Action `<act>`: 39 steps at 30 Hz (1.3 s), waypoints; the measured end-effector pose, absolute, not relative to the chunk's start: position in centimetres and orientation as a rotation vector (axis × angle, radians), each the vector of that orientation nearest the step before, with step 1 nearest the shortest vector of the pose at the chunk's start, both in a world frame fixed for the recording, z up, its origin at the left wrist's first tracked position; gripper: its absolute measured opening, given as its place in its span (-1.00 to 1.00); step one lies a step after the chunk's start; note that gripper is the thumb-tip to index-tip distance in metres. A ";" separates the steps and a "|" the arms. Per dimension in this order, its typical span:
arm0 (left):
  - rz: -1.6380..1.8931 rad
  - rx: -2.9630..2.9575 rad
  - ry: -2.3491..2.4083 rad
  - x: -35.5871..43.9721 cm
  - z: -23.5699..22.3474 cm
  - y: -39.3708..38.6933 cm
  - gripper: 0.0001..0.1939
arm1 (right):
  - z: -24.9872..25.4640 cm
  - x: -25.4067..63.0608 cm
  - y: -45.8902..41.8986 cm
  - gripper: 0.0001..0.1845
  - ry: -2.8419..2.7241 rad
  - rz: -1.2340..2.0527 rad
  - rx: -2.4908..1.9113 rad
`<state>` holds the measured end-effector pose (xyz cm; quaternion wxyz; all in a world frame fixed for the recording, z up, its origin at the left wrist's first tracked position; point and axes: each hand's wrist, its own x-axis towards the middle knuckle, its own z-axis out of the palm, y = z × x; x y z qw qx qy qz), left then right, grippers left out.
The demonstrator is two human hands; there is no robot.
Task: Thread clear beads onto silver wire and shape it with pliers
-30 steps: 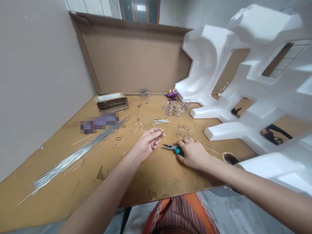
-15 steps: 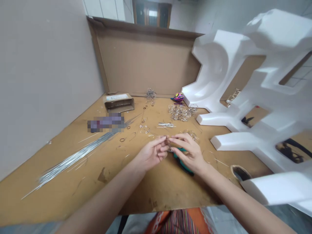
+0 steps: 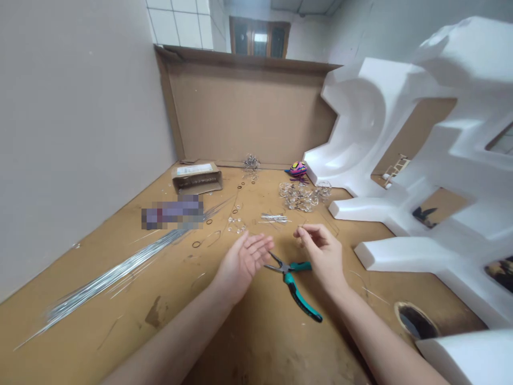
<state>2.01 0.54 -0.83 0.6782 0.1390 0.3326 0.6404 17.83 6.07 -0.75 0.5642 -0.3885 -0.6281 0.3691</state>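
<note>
Spread pliers [image 3: 285, 268] on the surface [image 3: 248, 342]
Left fingers [image 3: 258, 247] released; right fingers [image 3: 318, 230] pinched, any held thing unclear; foam [image 3: 396, 254] edges the right; open box [image 3: 196, 170], contents indistinct.

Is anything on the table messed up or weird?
Yes, a bit: a dark, ragged patch marks the tan tabletop at near left, maybe a stain or worn spot. A stray wire lies at right, away from the wire bundle.
</note>
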 end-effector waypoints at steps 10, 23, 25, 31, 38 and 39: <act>1.586 0.694 1.133 2.0 -1.8 0.4 -0.81 | -0.3 18.4 6.2 -0.85 -1.132 1.393 -0.699; 1.516 0.782 1.108 2.1 -2.1 0.8 -0.68 | -1.0 18.0 6.0 -0.78 -1.148 1.564 -0.743; 1.511 0.790 1.112 2.0 -2.1 0.8 -0.72 | -1.1 18.0 5.8 -0.78 -1.151 1.579 -0.785; 1.532 0.897 1.057 2.1 -2.9 1.1 -0.81 | -1.2 17.9 5.8 -0.80 -1.189 1.619 -0.826; 1.490 0.966 1.112 2.6 -2.0 1.6 -0.85 | -0.7 18.3 5.8 -0.84 -1.183 1.867 -0.736; 1.501 0.983 1.117 2.5 -1.8 1.7 -0.87 | -0.6 18.4 5.9 -0.82 -1.169 1.915 -0.717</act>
